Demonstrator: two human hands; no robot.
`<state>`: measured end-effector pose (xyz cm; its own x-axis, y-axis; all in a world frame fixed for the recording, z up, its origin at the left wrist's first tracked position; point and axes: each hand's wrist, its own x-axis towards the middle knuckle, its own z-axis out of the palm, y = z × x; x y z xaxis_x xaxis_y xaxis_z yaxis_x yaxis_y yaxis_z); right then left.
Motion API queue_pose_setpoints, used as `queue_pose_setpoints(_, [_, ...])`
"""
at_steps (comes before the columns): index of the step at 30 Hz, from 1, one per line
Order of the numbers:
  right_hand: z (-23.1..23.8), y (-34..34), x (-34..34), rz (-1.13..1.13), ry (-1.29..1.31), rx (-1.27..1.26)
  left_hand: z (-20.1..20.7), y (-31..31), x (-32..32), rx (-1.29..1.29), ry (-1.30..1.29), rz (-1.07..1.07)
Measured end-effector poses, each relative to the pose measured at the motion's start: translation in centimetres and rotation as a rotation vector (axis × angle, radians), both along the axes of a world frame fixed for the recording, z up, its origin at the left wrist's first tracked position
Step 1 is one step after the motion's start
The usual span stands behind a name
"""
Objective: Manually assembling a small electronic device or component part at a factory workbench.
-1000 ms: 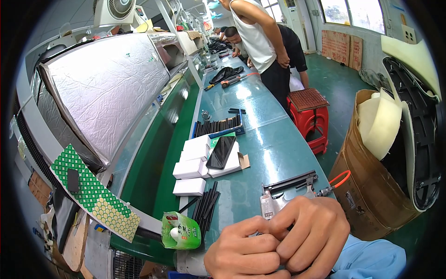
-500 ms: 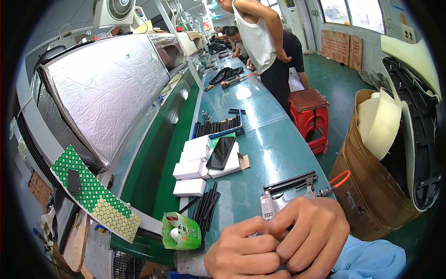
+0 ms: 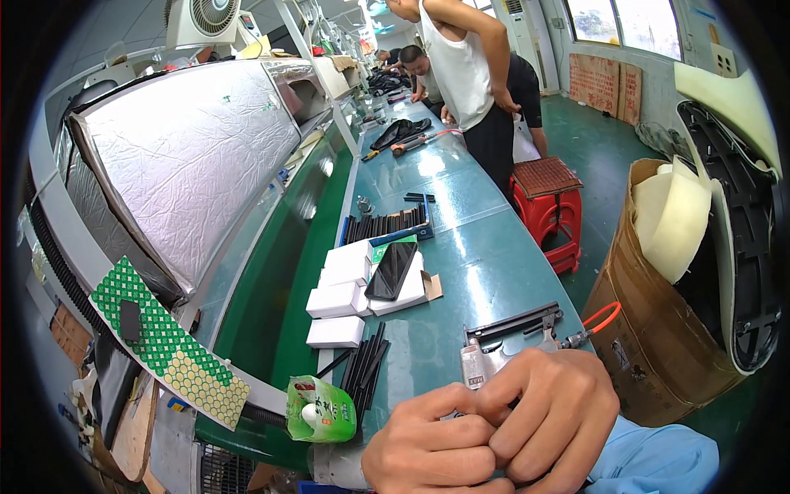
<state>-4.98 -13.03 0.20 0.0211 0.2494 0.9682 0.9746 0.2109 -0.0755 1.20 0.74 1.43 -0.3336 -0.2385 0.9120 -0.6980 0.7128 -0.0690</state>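
My left hand [image 3: 432, 445] and my right hand [image 3: 551, 412] are both closed, fingers curled and knuckles pressed against each other at the near end of the bench. No object shows in either fist; the palms are hidden. Just beyond them lies a pneumatic staple gun [image 3: 514, 329], black and silver, with an orange air hose [image 3: 605, 317] coupled to its right end. Left of it is a loose bundle of thin black strips [image 3: 364, 370]. A green plastic packet [image 3: 325, 409] with something white in its mouth stands beside my left hand.
White boxes [image 3: 337, 298] stand mid-bench, a black phone [image 3: 392, 270] lying on top. Behind them is a tray of black strips [image 3: 383, 224]. A red stool [image 3: 551, 214] and cardboard box [image 3: 650, 329] stand right of the bench. A person in a white top [image 3: 461, 74] stands farther along.
My hands and the bench items have not moved. The standing person in the white top has shifted slightly to the right.
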Motion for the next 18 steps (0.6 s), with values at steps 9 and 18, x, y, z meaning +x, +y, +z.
queue_pose_setpoints(9, [-0.8,0.0,-0.9,-0.092,0.082,0.016,-0.3,-0.2,-0.2,0.002,-0.012,0.003])
queue_pose_setpoints(18, [-4.6,0.4,-1.9,-0.241,0.253,0.099,0.4,-0.3,-0.4,0.004,-0.021,-0.016])
